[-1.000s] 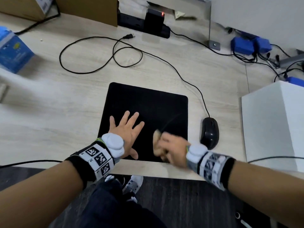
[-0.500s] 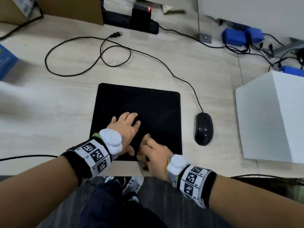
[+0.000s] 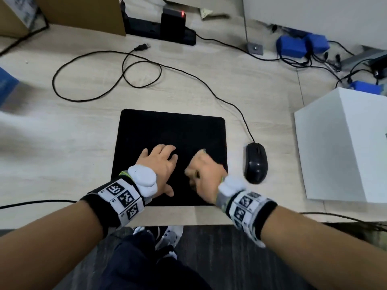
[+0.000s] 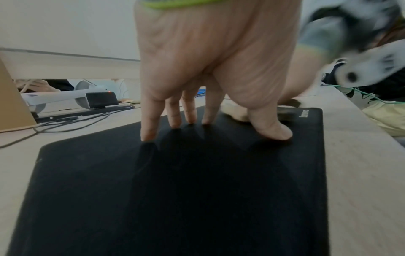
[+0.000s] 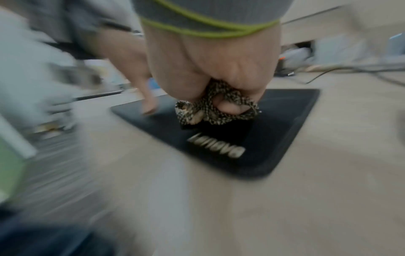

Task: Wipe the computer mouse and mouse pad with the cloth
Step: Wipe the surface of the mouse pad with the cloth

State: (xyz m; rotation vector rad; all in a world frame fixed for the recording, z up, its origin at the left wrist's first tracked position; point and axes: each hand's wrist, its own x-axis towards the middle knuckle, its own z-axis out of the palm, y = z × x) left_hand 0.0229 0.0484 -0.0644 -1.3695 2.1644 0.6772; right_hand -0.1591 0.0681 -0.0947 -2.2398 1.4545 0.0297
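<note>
A black square mouse pad (image 3: 171, 130) lies on the light wooden desk. My left hand (image 3: 159, 164) presses its fingertips (image 4: 175, 123) and thumb on the pad's near left part (image 4: 153, 190). My right hand (image 3: 203, 170) grips a bunched, checkered cloth (image 5: 217, 110) in a fist and holds it down on the pad's near right area (image 5: 285, 107), close to the printed logo. Only a pale corner of the cloth (image 3: 202, 151) shows in the head view. The black wired mouse (image 3: 256, 162) sits on the desk just right of the pad, untouched.
The mouse cable (image 3: 188, 74) loops across the desk behind the pad. A white box (image 3: 343, 147) stands at the right. A black power strip (image 3: 163, 32), a cardboard box (image 3: 83, 11) and blue adapters (image 3: 299, 45) line the back. The desk's front edge runs just below the pad.
My right hand with the cloth swept left across the pad's near edge, then back to the right. The left hand's fingers went from flat and spread to arched on their tips.
</note>
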